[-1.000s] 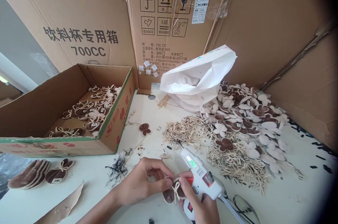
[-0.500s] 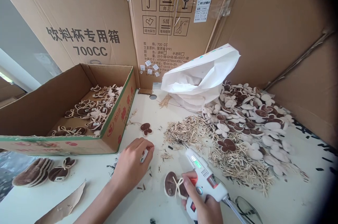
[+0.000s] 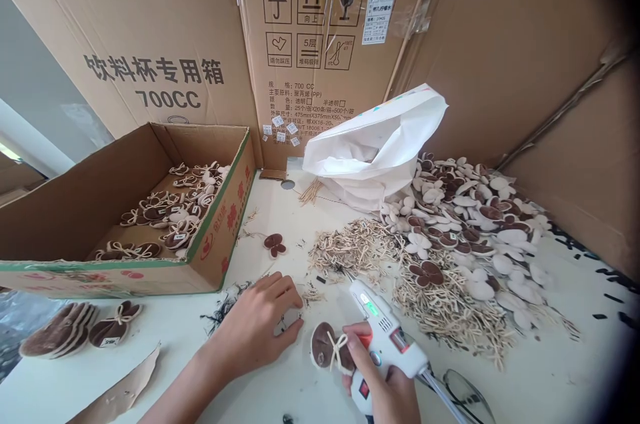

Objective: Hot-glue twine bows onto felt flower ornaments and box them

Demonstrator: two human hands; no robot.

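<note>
My right hand (image 3: 383, 377) is wrapped round a white hot glue gun (image 3: 383, 324) with a lit green display, its nozzle pointing up and left. Beside its fingertips is a brown fuzzy piece with a cream cord bow (image 3: 327, 347); whether those fingers grip it too I cannot tell. Just left of that piece, my left hand (image 3: 265, 317) hovers low over the table, palm down. Its thumb and index finger are apart, with nothing visible between them. A small brown petal-shaped piece (image 3: 275, 245) lies beyond the left hand.
On the left stands an open carton (image 3: 210, 237) holding several bowed pieces. A stack of brown pieces (image 3: 57, 331) sits before it. Cord bows (image 3: 450, 311) and fuzzy cutouts (image 3: 480, 211) are heaped at right, by a white bag (image 3: 370, 157). Glasses (image 3: 465, 394) lie near the gun's cable.
My left hand has shifted right and slightly toward me, nearer the bowed piece, its thumb and index finger spreading wider. My right hand and the glue gun are nearly still.
</note>
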